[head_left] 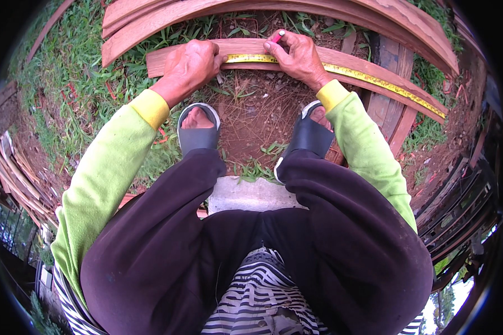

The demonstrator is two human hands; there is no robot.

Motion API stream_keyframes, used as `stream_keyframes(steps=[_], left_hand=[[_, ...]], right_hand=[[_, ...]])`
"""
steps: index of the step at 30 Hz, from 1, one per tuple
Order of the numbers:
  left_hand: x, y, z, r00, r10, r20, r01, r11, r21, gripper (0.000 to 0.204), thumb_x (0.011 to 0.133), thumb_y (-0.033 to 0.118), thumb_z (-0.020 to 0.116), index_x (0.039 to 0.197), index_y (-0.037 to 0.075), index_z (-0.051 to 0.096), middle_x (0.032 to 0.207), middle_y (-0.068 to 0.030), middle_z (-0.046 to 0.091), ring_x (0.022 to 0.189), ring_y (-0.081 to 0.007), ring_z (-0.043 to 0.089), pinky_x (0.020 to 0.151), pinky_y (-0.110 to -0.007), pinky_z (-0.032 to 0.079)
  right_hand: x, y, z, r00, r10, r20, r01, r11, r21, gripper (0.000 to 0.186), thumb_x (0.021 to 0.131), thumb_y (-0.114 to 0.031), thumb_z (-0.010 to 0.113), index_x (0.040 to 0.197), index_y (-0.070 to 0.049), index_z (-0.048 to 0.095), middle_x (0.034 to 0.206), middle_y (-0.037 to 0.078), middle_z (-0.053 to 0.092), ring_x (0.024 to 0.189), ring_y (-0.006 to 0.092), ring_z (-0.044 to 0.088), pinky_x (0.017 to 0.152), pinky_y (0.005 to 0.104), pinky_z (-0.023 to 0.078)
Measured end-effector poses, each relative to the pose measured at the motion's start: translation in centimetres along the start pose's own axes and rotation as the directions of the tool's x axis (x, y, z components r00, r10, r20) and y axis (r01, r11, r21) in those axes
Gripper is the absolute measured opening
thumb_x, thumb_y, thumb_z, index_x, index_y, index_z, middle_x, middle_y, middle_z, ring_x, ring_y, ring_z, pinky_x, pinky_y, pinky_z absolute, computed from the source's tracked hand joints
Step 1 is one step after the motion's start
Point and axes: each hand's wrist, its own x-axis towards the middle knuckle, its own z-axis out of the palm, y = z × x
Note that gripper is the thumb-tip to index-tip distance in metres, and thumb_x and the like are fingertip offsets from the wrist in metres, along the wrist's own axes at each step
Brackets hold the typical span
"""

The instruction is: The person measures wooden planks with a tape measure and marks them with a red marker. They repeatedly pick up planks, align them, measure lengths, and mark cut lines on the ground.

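Note:
A reddish wooden board (pixel 246 47) lies across the ground in front of my feet. A yellow tape measure (pixel 369 79) runs along its top face, from near my left hand out to the right end. My left hand (pixel 191 64) rests closed on the board's left part, pressing the tape's end down. My right hand (pixel 297 54) is at the board's middle, pinching a small red marker (pixel 277 37) with its tip at the tape.
More long wooden planks (pixel 274 8) lie beyond the board, and others are stacked at the right (pixel 394 111) and left edges. Grass (pixel 78 84) and bare dirt (pixel 257 120) surround my sandalled feet. I sit on a grey concrete block (pixel 251 194).

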Motion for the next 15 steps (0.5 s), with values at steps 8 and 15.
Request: stream_keyframes(steps=[8,15], left_hand=[[0.06,-0.04,-0.09,1.000,0.001,0.015,-0.001,1.000,0.008,0.034,0.091,0.040,0.061,0.099,0.009,0.072,0.084,-0.0195,0.070,0.084,-0.0368,0.068,0.076,-0.047,0.053],[0.11,-0.17,-0.05,1.000,0.011,0.021,-0.011,1.000,-0.002,0.035,0.091,0.041,0.061,0.100,0.009,0.072,0.084,-0.0195,0.070,0.085,-0.0369,0.068,0.076,-0.047,0.053]], right_hand=[[0.00,0.13,0.10,0.998,-0.049,-0.029,0.049,0.999,-0.002,0.021,0.092,-0.024,0.065,0.087,-0.004,0.066,0.072,0.007,0.067,0.066,0.0119,0.061,0.062,0.0295,0.050],[0.00,-0.42,-0.11,0.999,-0.039,-0.017,0.038,0.998,-0.049,0.023,0.092,-0.026,0.065,0.088,-0.004,0.066,0.070,0.009,0.066,0.063,0.0147,0.061,0.061,0.0309,0.049]])
